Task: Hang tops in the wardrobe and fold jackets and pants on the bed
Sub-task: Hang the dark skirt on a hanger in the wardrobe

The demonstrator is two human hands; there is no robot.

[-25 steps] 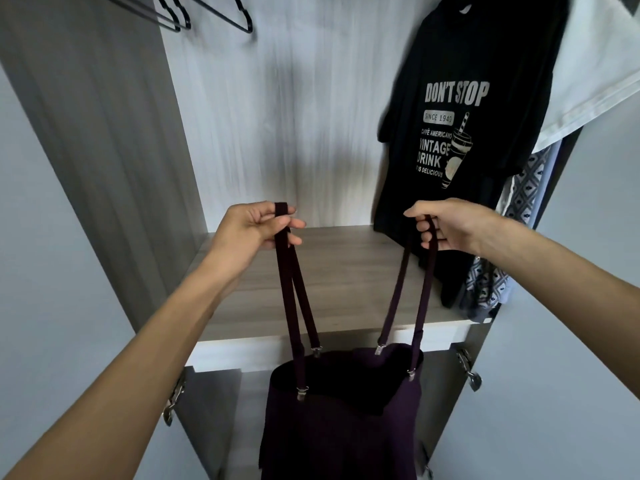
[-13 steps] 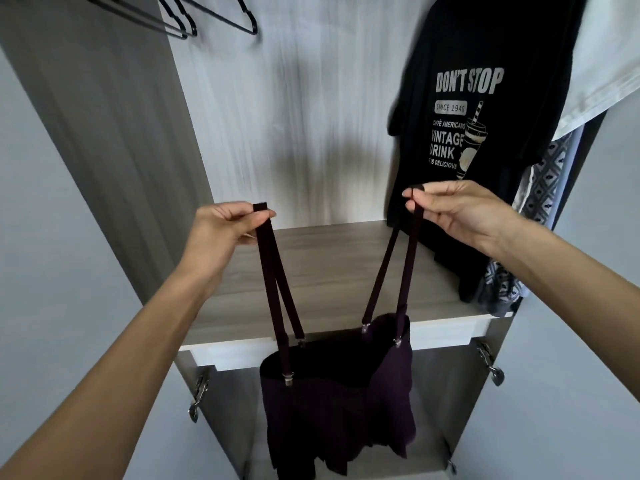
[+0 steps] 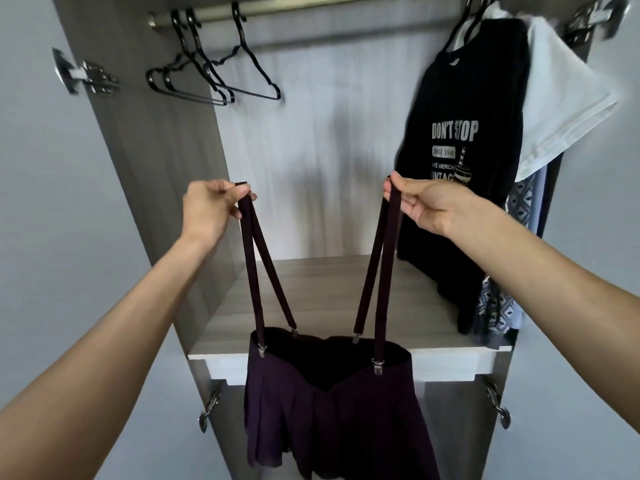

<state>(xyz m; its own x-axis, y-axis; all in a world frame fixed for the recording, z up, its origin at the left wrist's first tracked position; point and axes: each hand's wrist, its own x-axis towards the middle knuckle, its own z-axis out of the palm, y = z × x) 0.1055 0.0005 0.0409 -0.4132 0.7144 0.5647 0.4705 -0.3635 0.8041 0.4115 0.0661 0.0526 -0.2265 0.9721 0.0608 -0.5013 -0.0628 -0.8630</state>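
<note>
Plum suspender skirt (image 3: pixel 332 410) hangs from straps (image 3: pixel 252 271) pinched by left hand (image 3: pixel 207 213) and right hand (image 3: pixel 429 206); reaching eleven-o'clock hangers (image 3: pixel 214 83) may drop it

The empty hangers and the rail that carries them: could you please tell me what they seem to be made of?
The hangers look like thin black coated wire or plastic, going by their slim wavy outlines and dull sheen; I cannot tell which. The rail looks like a silvery metal tube with a soft gleam.
</note>
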